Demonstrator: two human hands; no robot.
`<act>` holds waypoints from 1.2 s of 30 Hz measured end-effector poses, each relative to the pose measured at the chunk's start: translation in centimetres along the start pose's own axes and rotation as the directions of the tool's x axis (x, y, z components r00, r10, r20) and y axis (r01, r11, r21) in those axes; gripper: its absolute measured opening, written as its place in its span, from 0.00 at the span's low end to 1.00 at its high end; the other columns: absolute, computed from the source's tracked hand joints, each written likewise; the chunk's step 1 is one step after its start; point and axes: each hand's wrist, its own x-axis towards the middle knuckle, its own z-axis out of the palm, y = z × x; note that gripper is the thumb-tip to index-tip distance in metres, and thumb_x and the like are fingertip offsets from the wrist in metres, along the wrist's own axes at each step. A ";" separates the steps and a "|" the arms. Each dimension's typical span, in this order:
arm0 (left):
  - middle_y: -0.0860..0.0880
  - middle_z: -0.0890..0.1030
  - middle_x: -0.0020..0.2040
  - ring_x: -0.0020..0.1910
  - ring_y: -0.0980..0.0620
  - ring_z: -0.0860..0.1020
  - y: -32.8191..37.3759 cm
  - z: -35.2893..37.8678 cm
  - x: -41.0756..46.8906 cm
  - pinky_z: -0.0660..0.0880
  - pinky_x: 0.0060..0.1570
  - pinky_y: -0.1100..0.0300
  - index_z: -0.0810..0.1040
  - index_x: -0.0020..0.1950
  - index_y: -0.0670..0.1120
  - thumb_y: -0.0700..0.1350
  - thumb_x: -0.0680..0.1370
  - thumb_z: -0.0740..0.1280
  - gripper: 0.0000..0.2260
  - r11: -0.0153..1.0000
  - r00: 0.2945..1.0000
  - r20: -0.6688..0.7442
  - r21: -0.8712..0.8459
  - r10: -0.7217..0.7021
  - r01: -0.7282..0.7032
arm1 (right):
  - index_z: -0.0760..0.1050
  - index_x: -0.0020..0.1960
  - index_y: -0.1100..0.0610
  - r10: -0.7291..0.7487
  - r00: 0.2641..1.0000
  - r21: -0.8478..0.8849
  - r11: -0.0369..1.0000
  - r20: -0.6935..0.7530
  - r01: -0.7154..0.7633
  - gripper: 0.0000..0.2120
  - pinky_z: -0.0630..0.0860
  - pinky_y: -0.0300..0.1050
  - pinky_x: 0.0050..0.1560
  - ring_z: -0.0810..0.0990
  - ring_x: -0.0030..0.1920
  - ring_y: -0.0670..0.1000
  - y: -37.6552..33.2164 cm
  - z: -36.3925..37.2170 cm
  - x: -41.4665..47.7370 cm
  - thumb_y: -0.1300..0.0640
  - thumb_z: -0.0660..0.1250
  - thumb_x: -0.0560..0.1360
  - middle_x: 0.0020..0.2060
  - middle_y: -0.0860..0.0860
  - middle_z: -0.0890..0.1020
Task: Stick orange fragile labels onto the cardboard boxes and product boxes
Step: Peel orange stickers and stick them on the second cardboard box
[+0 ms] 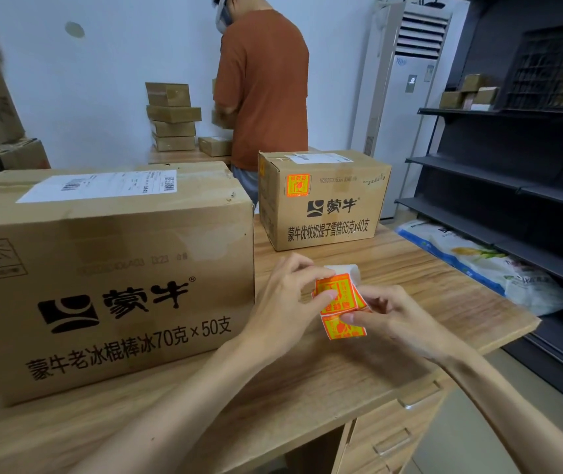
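A strip of orange fragile labels (339,304) hangs between both hands above the wooden table (410,289). My left hand (286,302) pinches the upper label at its edge. My right hand (389,314) pinches the strip lower down. A large cardboard box (102,275) with black print and a white shipping label stands at the left. Farther back, a smaller cardboard box (322,200) carries one orange fragile label (296,185) on its front face.
A person in a brown shirt (266,83) stands behind the table beside stacked small boxes (173,116). Dark shelving (519,172) lines the right side, with a plastic bag (478,261) on a low shelf. An air conditioner (406,97) stands behind. Table drawers (396,436) sit below.
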 end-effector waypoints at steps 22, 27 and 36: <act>0.57 0.79 0.49 0.54 0.56 0.75 0.5 -0.5 0.6 0.75 0.54 0.50 0.85 0.55 0.52 0.45 0.77 0.73 0.07 1.000 0.997 0.080 -0.005 0.003 -0.003 | 0.80 0.62 0.63 -0.024 0.995 -0.002 1.000 0.095 0.024 0.13 0.79 0.49 0.58 0.81 0.56 0.62 -0.4 0.2 -0.5 0.63 0.68 0.78 0.54 0.59 0.84; 0.57 0.81 0.48 0.52 0.56 0.74 0.2 -0.5 0.4 0.74 0.54 0.47 0.85 0.53 0.51 0.47 0.77 0.73 0.06 0.985 0.995 0.038 0.137 0.095 -0.100 | 0.79 0.63 0.63 -0.001 0.992 0.009 1.000 0.123 0.000 0.13 0.80 0.49 0.59 0.82 0.57 0.60 -0.1 0.4 -0.5 0.65 0.67 0.78 0.55 0.58 0.84; 0.57 0.83 0.47 0.49 0.55 0.75 0.1 -0.2 0.1 0.70 0.52 0.53 0.84 0.49 0.51 0.50 0.77 0.72 0.05 0.935 0.981 -0.028 0.311 0.191 -0.173 | 0.80 0.62 0.59 0.068 0.991 0.025 0.997 0.111 -0.071 0.12 0.78 0.38 0.52 0.85 0.53 0.51 -0.4 0.6 -0.8 0.65 0.67 0.79 0.53 0.53 0.86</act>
